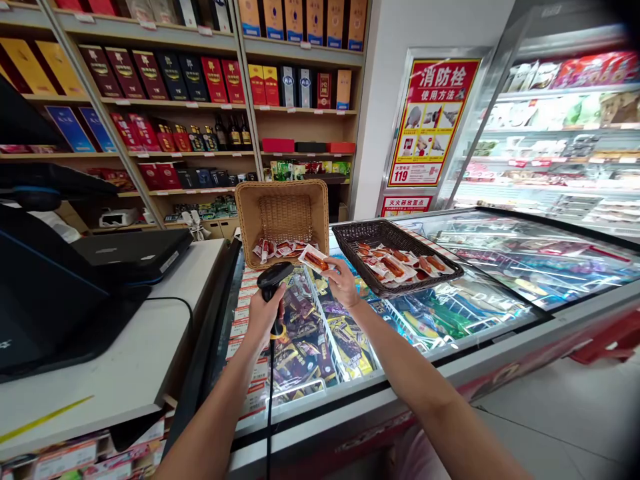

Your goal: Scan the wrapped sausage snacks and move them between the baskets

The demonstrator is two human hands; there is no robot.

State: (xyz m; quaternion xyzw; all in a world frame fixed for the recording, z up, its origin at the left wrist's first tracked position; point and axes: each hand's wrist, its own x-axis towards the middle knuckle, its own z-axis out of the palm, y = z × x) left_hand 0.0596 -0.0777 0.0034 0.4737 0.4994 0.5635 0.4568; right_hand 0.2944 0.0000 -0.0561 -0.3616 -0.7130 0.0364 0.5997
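Note:
My left hand is wrapped round the handle of a black barcode scanner, its cord hanging down toward me. Between the fingertips of my right hand is a packaged sausage, held up just right of the scanner head. Behind the scanner a tan wicker basket is tipped toward me, with several small packets at its bottom. To the right of my right hand lies a dark brown woven tray holding several packaged sausages. Both containers rest on the glass top of a chest freezer.
The chest freezer spans the middle and right, with bagged goods under its glass. At left stands a white counter bearing a black checkout machine. Shelves of boxed bottles and a lit refrigerated display are behind.

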